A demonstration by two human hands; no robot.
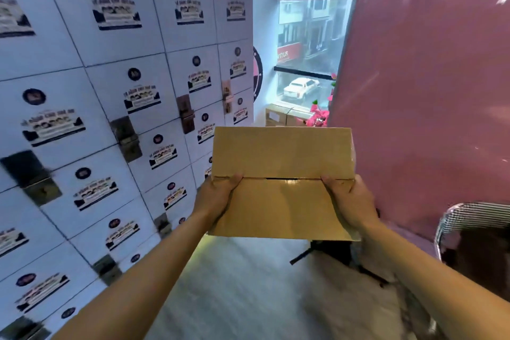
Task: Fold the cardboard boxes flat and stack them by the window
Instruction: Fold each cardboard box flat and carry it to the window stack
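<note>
Person holds a plain brown corrugated cardboard box (283, 182) out in front at mid-frame, above the pale floor (234, 298); box looks collapsed or nearly so, top face showing a seam with a short dark slit between two panels; whether it is fully flat cannot be told from this angle. Left hand (218, 196) grips the box's left edge, thumb on top at the seam, other fingers hidden underneath; right hand (350, 199) grips the right edge the same way, thumb on top, fingers under and unseen; spread of the hidden fingers cannot be told.

Step in hand, as judged: carrying the box toward the tall glass window (311, 44) at the far end; brown cardboard boxes (284, 116) already sit on the floor below it, beside pink flowers (320, 114).

Next move calls for walking the narrow aisle between the white locker wall (110, 107) on the left and the pink panel (427, 77) on the right; then lowering the box level onto that far stack, edges aligned; black tripod-like stand (328, 252) near right on the floor is a trip risk.
</note>
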